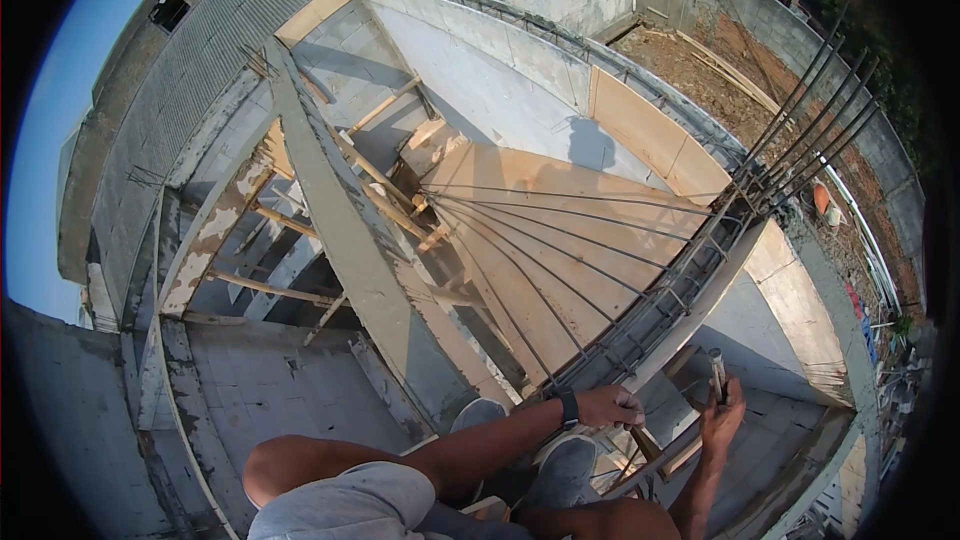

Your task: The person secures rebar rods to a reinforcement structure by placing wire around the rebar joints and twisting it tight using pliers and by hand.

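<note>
My left hand (608, 407), with a dark watch (567, 406) on its wrist, is closed with the fingertips pinched together. What lies between those fingers, if anything, is too small to make out. Just below it is the narrow edge of a wooden board (648, 443). My right hand (722, 417) is wrapped round what looks like a hammer (717, 368), whose pale metal end points up above the fingers. Between my legs, a shoe (563, 470) rests close to the boards under both hands.
Long rebar rods (560, 240) fan across a plywood panel (540, 175) towards a rebar cage (640, 315). A concrete beam (345, 230) runs along the left, with timber props (275, 285) below. Upright bars (815, 110) stick up at right. Deep drops lie between the walls.
</note>
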`<control>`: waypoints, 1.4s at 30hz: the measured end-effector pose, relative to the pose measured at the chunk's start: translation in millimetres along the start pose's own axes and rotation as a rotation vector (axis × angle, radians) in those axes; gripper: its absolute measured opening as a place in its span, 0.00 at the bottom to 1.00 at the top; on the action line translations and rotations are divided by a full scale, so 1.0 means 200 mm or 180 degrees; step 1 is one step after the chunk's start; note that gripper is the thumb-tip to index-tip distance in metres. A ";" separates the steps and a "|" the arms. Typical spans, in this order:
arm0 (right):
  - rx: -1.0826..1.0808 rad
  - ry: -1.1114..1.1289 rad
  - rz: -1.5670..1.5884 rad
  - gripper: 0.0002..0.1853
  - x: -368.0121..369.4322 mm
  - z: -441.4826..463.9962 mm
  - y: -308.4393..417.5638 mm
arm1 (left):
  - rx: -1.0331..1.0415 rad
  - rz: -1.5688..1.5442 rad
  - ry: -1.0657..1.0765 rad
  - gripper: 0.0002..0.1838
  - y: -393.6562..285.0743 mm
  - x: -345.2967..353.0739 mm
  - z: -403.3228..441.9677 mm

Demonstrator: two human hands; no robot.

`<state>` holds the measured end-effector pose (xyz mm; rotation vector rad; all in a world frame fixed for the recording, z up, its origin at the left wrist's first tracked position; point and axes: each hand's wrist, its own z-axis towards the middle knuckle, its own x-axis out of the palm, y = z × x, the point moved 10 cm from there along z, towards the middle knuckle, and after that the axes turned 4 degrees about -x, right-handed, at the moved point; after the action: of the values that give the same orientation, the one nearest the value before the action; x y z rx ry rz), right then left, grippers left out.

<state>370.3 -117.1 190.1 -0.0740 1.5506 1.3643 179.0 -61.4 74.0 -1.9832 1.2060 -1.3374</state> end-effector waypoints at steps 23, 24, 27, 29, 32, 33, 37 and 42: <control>0.1120 0.0293 0.0578 0.10 0.25 -0.25 -0.22 | -0.0049 -0.0575 -0.0166 0.16 -0.10 -0.17 -0.04; 0.1067 0.0246 0.0577 0.10 0.23 -0.25 -0.23 | -0.0185 -0.0366 -0.0140 0.16 -0.09 -0.17 -0.05; 0.0882 0.0203 0.0161 0.08 0.18 -0.28 -0.27 | -0.0170 0.0103 -0.0184 0.15 -0.13 -0.16 -0.05; 0.0793 0.0184 0.0170 0.08 0.19 -0.27 -0.25 | -0.0103 -0.0043 -0.0305 0.15 -0.10 -0.18 -0.05; 0.0837 0.0039 0.0324 0.10 0.18 -0.30 -0.27 | -0.0114 -0.0346 -0.0263 0.15 -0.02 -0.16 -0.02; 0.1166 0.0169 -0.0035 0.11 0.17 -0.30 -0.26 | -0.0350 -0.0265 -0.0489 0.15 0.02 -0.18 -0.02; 0.1285 -0.0002 -0.0245 0.12 0.16 -0.37 -0.31 | -0.0350 -0.0189 -0.0374 0.15 -0.04 -0.10 -0.04; 0.1339 -0.0146 -0.0153 0.11 0.13 -0.39 -0.33 | -0.0482 -0.0344 -0.0318 0.14 -0.04 -0.08 -0.05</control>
<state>349.2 -185.5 112.8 0.1772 1.7531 0.9725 171.3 -42.1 75.6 -2.2221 1.2001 -1.2123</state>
